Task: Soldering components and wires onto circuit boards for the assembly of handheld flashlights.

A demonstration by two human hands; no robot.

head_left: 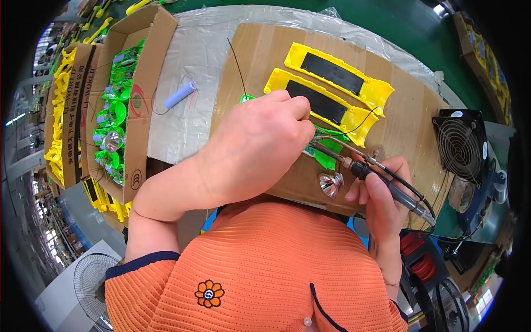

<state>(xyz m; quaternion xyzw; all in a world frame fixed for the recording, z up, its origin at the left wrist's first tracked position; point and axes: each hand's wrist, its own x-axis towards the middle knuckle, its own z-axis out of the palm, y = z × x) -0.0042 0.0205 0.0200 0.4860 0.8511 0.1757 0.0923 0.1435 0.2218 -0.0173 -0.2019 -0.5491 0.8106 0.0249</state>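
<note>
My right hand is wrapped round the handle of a soldering iron, which slants up and left. A thin metal tube runs along the iron. Its tip reaches a green part just beside my left hand. The left fingers are curled together, and what they pinch is hidden under the hand. A dark wire sticks up past that hand. A shiny reflector cup lies below the green part. Just beyond, two yellow shell halves with black panels rest on a cardboard sheet.
A blue cylindrical cell with wires lies on the plastic-covered table at left. Beside it stands a cardboard box of green assemblies; another box holds yellow parts. A black square fan stands at right.
</note>
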